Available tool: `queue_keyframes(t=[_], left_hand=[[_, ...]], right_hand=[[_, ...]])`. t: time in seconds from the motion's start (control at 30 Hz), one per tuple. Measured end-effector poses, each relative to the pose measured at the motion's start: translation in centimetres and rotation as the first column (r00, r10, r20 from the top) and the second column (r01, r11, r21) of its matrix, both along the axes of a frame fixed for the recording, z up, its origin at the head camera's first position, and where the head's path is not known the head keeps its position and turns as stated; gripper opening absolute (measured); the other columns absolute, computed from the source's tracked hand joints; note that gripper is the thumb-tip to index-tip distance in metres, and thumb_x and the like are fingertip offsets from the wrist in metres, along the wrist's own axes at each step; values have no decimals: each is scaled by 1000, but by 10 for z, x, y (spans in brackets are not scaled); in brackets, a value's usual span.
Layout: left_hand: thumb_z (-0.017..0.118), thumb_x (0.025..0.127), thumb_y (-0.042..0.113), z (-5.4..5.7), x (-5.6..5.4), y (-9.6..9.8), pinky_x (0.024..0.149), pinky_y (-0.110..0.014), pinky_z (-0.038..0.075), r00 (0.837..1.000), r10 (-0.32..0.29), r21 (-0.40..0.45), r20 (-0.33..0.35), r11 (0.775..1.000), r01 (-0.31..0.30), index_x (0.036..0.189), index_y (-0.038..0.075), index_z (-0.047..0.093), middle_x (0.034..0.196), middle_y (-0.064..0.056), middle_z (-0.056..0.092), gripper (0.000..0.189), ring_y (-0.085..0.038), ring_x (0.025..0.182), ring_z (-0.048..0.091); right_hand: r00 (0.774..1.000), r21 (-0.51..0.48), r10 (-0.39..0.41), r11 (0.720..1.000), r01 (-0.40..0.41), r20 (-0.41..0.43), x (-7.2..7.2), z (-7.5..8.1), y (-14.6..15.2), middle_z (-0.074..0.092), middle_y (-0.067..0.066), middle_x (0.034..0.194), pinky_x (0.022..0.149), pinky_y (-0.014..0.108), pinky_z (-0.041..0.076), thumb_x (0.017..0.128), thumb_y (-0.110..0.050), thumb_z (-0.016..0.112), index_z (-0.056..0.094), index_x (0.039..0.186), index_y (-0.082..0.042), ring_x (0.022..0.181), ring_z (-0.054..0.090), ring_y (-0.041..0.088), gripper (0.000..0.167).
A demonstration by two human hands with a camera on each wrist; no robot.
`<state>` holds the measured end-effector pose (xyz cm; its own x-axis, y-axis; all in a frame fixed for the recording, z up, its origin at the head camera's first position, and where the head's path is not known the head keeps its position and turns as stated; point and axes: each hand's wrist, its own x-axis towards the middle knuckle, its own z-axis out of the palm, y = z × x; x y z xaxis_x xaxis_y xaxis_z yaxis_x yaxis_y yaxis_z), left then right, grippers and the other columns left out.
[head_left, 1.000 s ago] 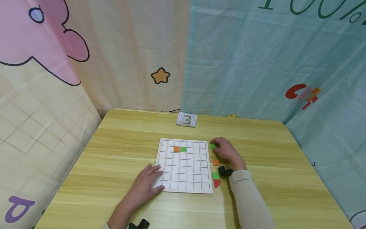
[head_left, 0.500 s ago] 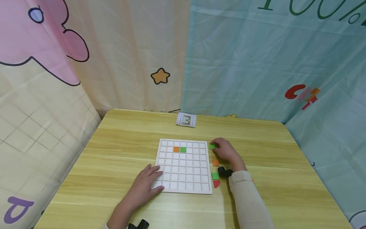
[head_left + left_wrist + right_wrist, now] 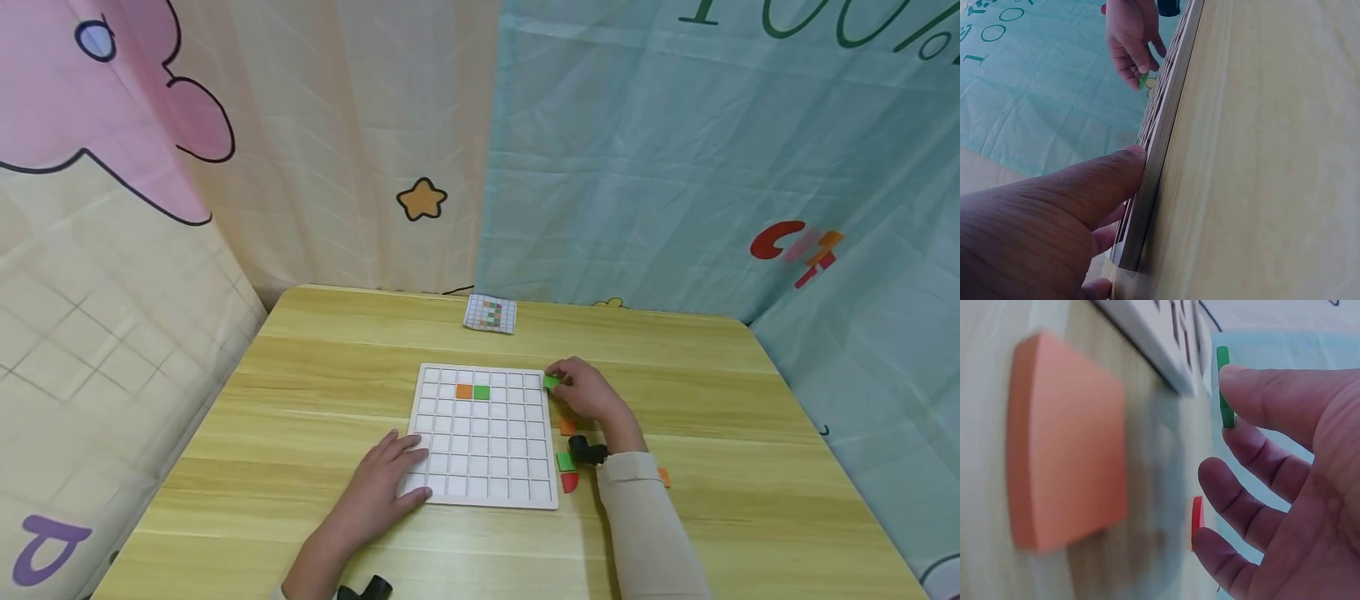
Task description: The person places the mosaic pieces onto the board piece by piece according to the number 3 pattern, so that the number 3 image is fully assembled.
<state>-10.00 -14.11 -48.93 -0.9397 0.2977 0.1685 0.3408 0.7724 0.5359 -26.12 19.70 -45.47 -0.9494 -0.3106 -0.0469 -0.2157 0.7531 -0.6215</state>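
Observation:
A white grid board (image 3: pixel 480 450) lies on the table, with an orange square tile (image 3: pixel 464 392) and a green square tile (image 3: pixel 482 392) side by side in its second row from the back. My left hand (image 3: pixel 378 482) rests on the board's near left corner, fingers spread; the left wrist view shows its thumb (image 3: pixel 1116 175) along the board's edge. At the far right corner my right hand (image 3: pixel 588 390) pinches another green tile (image 3: pixel 1225 387) between thumb and fingers. In the right wrist view this tile stands on edge, raised off the table.
Right of the board lie an orange tile (image 3: pixel 567 427), a green tile (image 3: pixel 566 462) and a red rounded piece (image 3: pixel 570 482). Another orange tile (image 3: pixel 664 477) shows beside the right sleeve. A card with a coloured grid pattern (image 3: pixel 490 313) lies at the table's back edge.
My right hand has lifted the green tile and moved slightly left to the board's far right corner. An orange tile has come into view beside the right sleeve. The left hand stays put.

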Motion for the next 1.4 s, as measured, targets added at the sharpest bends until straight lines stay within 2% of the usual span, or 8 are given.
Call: queue_keyframes(t=[0.37,0.57,0.77,1.2,1.4], left_hand=[[80,84,28,1,0,1,114,-59,27,1000,1,5,5,1000,-1,127,5,65,141,-12,54,50,-44,140,33],[79,84,27,2,0,2,114,-59,27,1000,-3,4,3,1000,3,126,4,65,141,-13,54,50,-44,140,34],[79,84,27,3,-1,2,114,-59,27,1000,-2,4,2,1000,2,126,4,65,140,-13,54,50,-44,139,34],[79,84,27,3,0,1,114,-59,27,1000,1,-2,7,1000,-1,126,4,65,140,-13,54,50,-44,139,34],[80,84,27,4,1,1,114,-60,27,1000,0,3,7,1000,0,126,4,65,141,-13,54,50,-44,140,34]], right_hand=[[1000,-48,-4,999,6,27,4,8,-17,59,13,119,93,48,49,94,-6,64,67,119,-6,106,55,32,25],[999,-102,9,995,-4,50,9,7,-26,59,8,116,93,46,49,94,-7,66,68,118,-9,107,53,30,24],[997,-136,55,989,-48,49,14,7,-34,60,3,111,92,45,48,92,-7,69,69,114,-11,104,53,26,22],[988,-109,141,985,-133,66,20,3,-56,60,2,103,86,39,49,89,-3,72,70,110,-10,95,53,21,22],[979,-39,203,978,-202,20,19,-5,-63,61,0,99,85,37,48,88,-2,72,70,108,-10,91,53,19,21]])
